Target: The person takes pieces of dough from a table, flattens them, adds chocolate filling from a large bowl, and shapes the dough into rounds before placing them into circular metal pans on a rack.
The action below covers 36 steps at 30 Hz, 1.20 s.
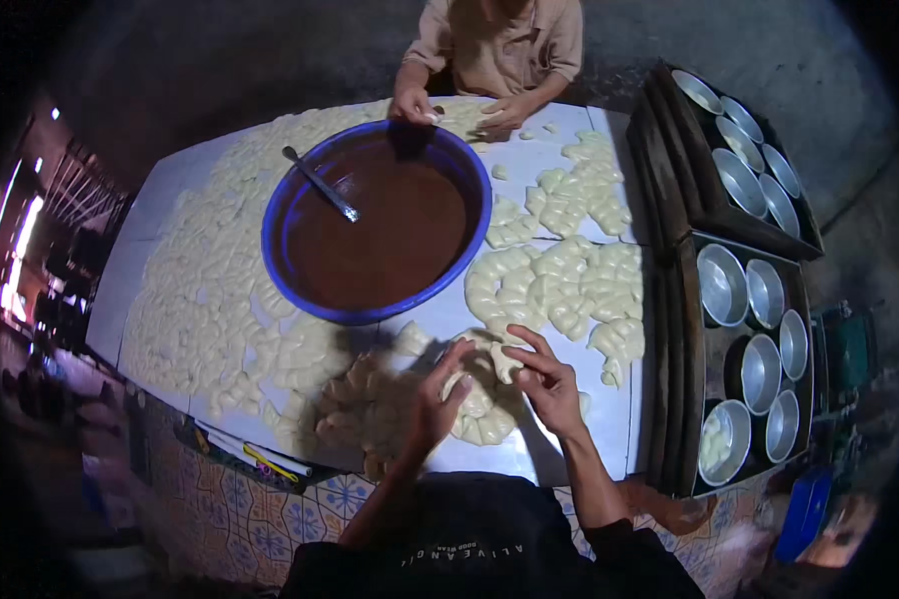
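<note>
My right hand (547, 387) pinches a small piece of pale dough (506, 365) between thumb and fingers, above the white table (609, 439). To its left my left hand (444, 397) hovers with fingers and thumb apart, holding nothing that I can see. Beneath both hands lies a cluster of soft, glossy dough pieces (484, 424), partly hidden by them. Just beyond my hands stands a large blue basin (275, 255) of smooth brown filling (390, 250). A metal spoon (320, 185) leans inside it, its handle against the rim.
Many dough pieces (200, 309) cover the left side, with more dough pieces (569, 280) right of the basin. Across the table another person's hands (509, 115) work at dough. Dark trays (699, 369) holding round metal tins (722, 285) stand at the right edge.
</note>
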{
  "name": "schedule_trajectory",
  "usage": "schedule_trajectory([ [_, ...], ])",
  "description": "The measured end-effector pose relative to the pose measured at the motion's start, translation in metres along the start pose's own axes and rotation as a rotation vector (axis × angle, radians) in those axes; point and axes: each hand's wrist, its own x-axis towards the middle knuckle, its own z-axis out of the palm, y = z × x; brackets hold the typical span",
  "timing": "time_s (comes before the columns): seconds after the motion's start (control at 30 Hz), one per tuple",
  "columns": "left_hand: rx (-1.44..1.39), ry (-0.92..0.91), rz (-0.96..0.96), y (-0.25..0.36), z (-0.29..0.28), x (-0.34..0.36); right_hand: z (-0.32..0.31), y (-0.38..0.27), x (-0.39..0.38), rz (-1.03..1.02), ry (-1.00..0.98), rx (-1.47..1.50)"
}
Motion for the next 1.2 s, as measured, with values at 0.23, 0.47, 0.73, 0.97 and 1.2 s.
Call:
schedule_trajectory([
  [0.23, -0.487, 0.159, -0.283, 0.030, 0.060, -0.027, 0.023, -0.002, -0.031, 0.093, 0.298, -0.109],
  [0.47, -0.871, 0.057, -0.504, 0.016, 0.045, -0.027, 0.019, 0.009, -0.009, -0.259, -0.077, -0.113],
  [0.73, -1.470, -0.391, -0.461, 0.022, 0.011, 0.027, 0.013, 0.068, -0.007, 0.292, -0.213, 0.531],
  [0.97, 0.432, 0.182, -0.278, -0.018, -0.081, 0.170, 0.024, 0.056, 0.004, 0.191, -0.082, 0.416],
  [1.2, 0.969, -0.082, 0.149, -0.021, -0.076, 0.141, 0.022, 0.080, -0.006, 0.254, -0.003, 0.525],
])
